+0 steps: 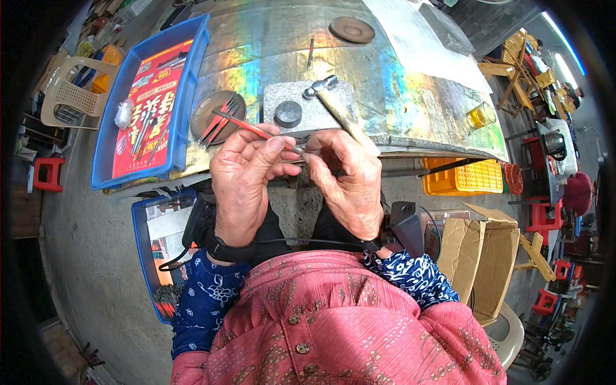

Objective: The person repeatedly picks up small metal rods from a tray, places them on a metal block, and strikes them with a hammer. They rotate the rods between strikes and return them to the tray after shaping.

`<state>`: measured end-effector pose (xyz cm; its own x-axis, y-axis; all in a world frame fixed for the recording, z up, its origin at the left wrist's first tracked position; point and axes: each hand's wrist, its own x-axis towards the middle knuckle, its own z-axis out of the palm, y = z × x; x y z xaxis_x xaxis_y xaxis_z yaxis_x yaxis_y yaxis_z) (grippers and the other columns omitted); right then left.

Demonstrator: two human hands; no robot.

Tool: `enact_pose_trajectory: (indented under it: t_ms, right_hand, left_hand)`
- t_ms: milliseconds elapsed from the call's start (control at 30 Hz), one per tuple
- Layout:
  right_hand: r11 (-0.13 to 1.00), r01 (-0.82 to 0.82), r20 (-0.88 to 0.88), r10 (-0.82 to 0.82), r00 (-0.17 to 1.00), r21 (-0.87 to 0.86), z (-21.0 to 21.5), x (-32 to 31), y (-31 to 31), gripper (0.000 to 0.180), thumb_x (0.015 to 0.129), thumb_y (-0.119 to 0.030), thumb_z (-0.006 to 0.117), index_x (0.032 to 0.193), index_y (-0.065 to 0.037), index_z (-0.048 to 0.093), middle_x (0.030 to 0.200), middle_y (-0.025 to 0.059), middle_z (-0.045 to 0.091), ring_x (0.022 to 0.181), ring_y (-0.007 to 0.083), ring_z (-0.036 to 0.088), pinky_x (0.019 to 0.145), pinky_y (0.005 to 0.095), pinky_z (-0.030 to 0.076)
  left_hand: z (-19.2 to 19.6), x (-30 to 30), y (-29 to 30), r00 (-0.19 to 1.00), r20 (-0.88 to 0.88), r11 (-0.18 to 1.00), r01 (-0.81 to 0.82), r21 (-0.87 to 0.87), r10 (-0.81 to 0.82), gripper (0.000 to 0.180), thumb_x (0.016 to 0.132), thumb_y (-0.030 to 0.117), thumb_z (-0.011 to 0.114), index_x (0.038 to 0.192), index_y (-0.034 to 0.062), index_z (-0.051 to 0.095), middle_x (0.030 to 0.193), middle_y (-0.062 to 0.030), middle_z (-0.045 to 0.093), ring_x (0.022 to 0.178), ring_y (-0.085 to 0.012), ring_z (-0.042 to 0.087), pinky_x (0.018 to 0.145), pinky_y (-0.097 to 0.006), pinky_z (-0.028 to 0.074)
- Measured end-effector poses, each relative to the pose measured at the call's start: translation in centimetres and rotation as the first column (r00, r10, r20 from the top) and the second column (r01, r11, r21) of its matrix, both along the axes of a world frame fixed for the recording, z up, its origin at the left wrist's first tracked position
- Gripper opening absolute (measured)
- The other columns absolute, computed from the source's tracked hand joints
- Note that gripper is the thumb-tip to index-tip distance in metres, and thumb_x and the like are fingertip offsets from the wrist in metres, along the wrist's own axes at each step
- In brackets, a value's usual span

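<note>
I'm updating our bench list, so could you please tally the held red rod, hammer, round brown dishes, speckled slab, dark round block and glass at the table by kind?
Held red rod: 1
Hammer: 1
Round brown dishes: 2
Speckled slab: 1
Dark round block: 1
Glass: 1
Total: 7

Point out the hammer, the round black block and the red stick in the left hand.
Hammer (340, 115): head view, pale handle.
Round black block (288, 113): head view, top face.
Red stick (258, 131): head view, red shaft.

Clearest lettering: large yellow characters (158, 110), smaller print (156, 86) above, on red sheet (173, 58) inside blue tray (195, 64).
</note>
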<state>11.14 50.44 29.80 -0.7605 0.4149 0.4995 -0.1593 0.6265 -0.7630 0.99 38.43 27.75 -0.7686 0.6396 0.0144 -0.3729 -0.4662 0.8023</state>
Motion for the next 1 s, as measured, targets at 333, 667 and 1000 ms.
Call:
enact_pose_trajectory:
  t_ms: [333, 667, 1000]
  right_hand:
    - [0.996, -0.001, 0.036, -0.002, 0.999, 0.088, -1.5, 0.0, -0.2, 0.011, 0.082, -0.002, 0.066, 0.089, -0.001, 0.058, 0.078, 0.0152, 0.058, 0.068, 0.0330, 0.060, 0.060, 0.0379, 0.048]
    - [0.994, 0.092, 0.025, -0.094, 0.995, 0.061, -1.9, -2.1, 0.5, 0.007, 0.084, -0.003, 0.068, 0.089, 0.000, 0.063, 0.073, 0.0085, 0.059, 0.057, 0.0168, 0.055, 0.053, 0.0280, 0.043]
    - [0.788, 0.254, 0.048, -0.337, 0.940, 0.561, -1.6, -0.3, 5.1, 0.018, 0.080, -0.006, 0.070, 0.096, -0.004, 0.062, 0.086, 0.0126, 0.060, 0.079, 0.0315, 0.057, 0.071, 0.0389, 0.047]
  left_hand:
    - [-0.9, 0.1, -0.2, 1.000, 0.019, 1.000, 0.005, -0.002, -0.005, 0.016, 0.094, 0.004, 0.058, 0.108, -0.0022, 0.057, 0.094, -0.0157, 0.068, 0.078, -0.0191, 0.069, 0.067, -0.030, 0.060]
    - [-1.2, -1.7, 1.0, 1.000, -0.011, 1.000, -0.012, 0.018, 0.012, 0.015, 0.095, 0.006, 0.057, 0.109, 0.0003, 0.055, 0.094, -0.0140, 0.067, 0.078, -0.0185, 0.068, 0.067, -0.030, 0.060]
    - [-1.7, -5.4, 3.0, 0.953, -0.288, 0.982, -0.136, -0.132, 0.093, 0.010, 0.092, 0.001, 0.058, 0.101, -0.0024, 0.058, 0.085, -0.0094, 0.066, 0.072, -0.0128, 0.064, 0.059, -0.023, 0.056]
